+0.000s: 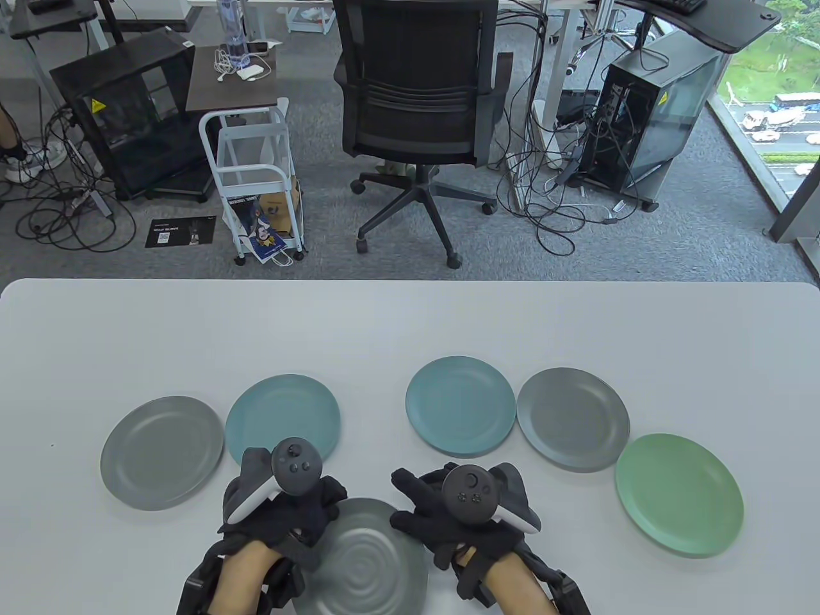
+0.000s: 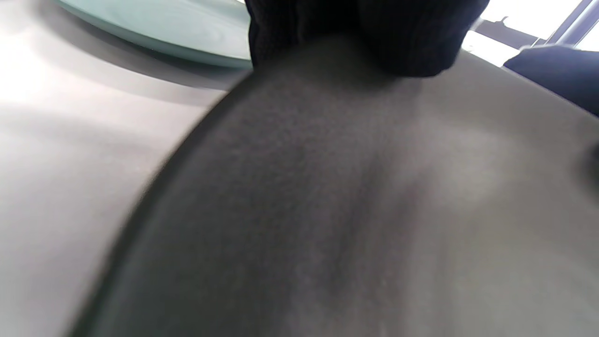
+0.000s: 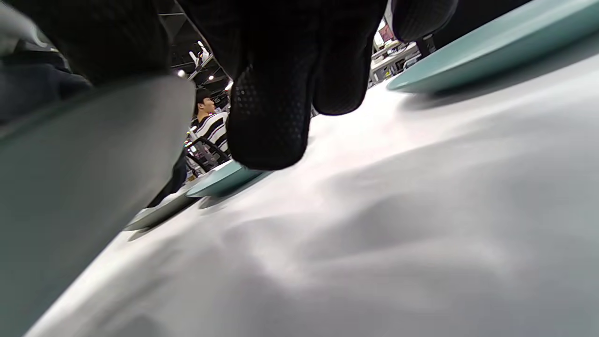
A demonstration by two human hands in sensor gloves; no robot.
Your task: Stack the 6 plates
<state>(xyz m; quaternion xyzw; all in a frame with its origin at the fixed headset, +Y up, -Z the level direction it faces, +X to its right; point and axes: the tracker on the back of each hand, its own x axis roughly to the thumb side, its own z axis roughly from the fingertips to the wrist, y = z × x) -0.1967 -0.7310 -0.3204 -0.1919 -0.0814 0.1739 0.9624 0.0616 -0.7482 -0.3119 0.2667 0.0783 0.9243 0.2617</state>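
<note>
Left hand [image 1: 282,506]: rests on the left rim of the near grey plate [image 1: 368,564]; fingers curled over its edge, seemingly gripping it, though the wrist view is too blurred to be sure.
Right hand [image 1: 458,512]: at the right rim of the same plate; fingers bent, their tips [image 3: 269,121] hanging just above the surface [image 1: 410,320]. Whether it truly grips the rim, I cannot tell.
Near grey plate: between the two hands, at the surface's near edge; in the left wrist view it [image 2: 355,210] fills most of the frame.
Left teal plate [image 1: 283,418]: just beyond the left hand, partly behind that hand's tracker [image 1: 291,467].
Left grey plate [image 1: 162,452]: left of the left hand, just beside the left teal plate.
Right teal plate [image 1: 460,406]: beyond the right hand, apart from it.
Right grey plate [image 1: 572,419]: right of and beyond the right hand, just beside the right teal plate.
Green plate [image 1: 679,493]: well to the right of the right hand, its rim close to the right grey plate; whether they touch is unclear.
Stack: none built; all six plates lie singly.
</note>
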